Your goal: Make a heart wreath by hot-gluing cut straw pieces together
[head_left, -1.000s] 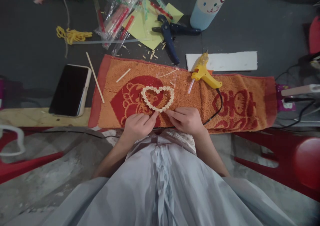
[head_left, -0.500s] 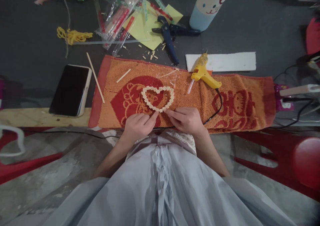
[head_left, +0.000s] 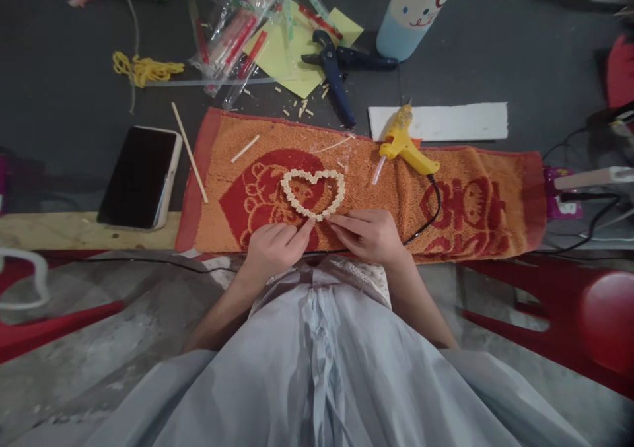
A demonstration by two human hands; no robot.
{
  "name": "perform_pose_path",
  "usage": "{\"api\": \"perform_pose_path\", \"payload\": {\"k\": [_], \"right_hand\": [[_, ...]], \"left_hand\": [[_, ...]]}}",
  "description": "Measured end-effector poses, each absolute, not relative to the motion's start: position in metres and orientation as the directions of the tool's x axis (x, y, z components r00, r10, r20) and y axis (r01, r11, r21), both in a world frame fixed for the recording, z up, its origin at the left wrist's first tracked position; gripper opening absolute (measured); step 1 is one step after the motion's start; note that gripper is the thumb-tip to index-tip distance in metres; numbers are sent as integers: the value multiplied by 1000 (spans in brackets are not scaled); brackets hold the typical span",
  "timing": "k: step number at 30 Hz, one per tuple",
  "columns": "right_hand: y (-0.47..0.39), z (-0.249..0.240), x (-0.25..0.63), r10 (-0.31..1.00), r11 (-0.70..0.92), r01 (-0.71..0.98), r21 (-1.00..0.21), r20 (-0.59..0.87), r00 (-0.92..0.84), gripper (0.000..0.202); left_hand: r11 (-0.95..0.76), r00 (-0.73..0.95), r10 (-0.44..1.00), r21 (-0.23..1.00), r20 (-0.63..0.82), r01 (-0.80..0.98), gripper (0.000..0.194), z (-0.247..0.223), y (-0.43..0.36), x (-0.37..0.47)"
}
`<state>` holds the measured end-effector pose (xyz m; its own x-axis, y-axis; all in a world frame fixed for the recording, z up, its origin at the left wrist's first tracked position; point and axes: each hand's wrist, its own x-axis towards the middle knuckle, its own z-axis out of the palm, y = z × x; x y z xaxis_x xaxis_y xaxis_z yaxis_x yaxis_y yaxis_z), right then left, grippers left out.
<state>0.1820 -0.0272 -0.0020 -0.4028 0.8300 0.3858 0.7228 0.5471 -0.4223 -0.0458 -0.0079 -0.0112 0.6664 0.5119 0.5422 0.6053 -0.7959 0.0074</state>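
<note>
A heart-shaped frame (head_left: 341,188), built up from small pale pieces, rests on the orange and red towel (head_left: 475,163), its point towards me. My left hand (head_left: 275,249) is closed, its index finger reaching to the left of the heart's point. From the other side my right hand (head_left: 369,236) has its fingers pressed together at the same point. Any small piece between the fingertips is too tiny to make out. Right of the heart, a yellow glue gun (head_left: 406,146) lies with a clear glue stick in its back end. Thin pale sticks (head_left: 245,149) lie to the left.
A phone (head_left: 139,177) lies left of the towel. Beyond it are dark blue cutters (head_left: 334,70), plastic-wrapped sticks (head_left: 238,37), yellow paper, yellow cord (head_left: 146,70) and scattered cut bits. A white strip (head_left: 458,121) and a bottle (head_left: 406,28) stand farther right. The glue gun's black cable crosses the towel.
</note>
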Motion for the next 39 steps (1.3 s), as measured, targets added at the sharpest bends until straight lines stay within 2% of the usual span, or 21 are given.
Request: {"api": "perform_pose_path", "payload": {"k": [3, 12, 19, 23, 28, 39], "right_hand": [[-25, 0, 179, 859, 499, 751, -432, 358, -365, 22], [-18, 0, 169, 894, 431, 843, -323, 280, -350, 21], [-13, 6, 169, 896, 437, 851, -292, 224, -383, 26], [-10, 14, 168, 900, 436, 855, -279, 134, -415, 29], [-6, 18, 167, 901, 420, 846, -328, 42, -431, 28], [-2, 12, 171, 893, 434, 754, -493, 122, -434, 20]], "left_hand": [[-796, 673, 510, -2, 536, 605, 24, -10, -8, -45], [-786, 691, 523, -31, 499, 618, 27, -13, -9, -47], [-780, 687, 534, -27, 493, 625, 29, -14, -10, -47], [-783, 679, 530, -14, 508, 622, 27, -14, -9, -47], [-784, 674, 511, -31, 534, 620, 24, -12, -8, -45], [-782, 668, 510, -31, 542, 622, 26, -11, -8, -45]]}}
